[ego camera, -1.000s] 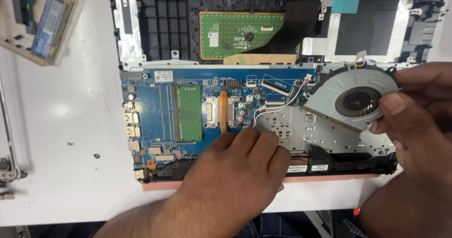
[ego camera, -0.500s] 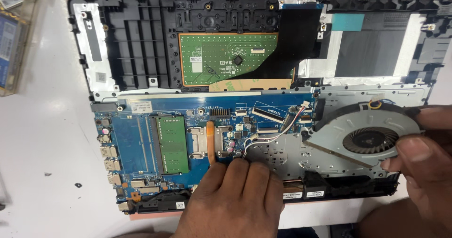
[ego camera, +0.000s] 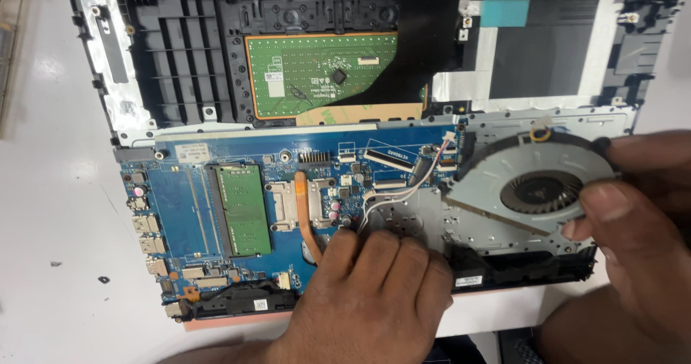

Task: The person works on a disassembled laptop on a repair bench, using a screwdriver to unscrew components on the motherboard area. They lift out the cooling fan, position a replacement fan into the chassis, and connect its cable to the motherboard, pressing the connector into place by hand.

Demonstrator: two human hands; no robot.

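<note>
1. Laptop chassis, opened and without its bottom cover, lies on the white surface.
2. Our blue motherboard fills its lower left part.
3. Our cooling fan sits tilted at the lower right, near the motherboard edge.
4. Our right hand pinches the fan's rim with its fingers.
5. Our left hand presses its fingers, held together, on the metal plate.

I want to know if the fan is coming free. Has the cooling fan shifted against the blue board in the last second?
Cannot tell: the cooling fan stays right of the blue board, pinched by the right hand; mainly the camera moved.
</note>
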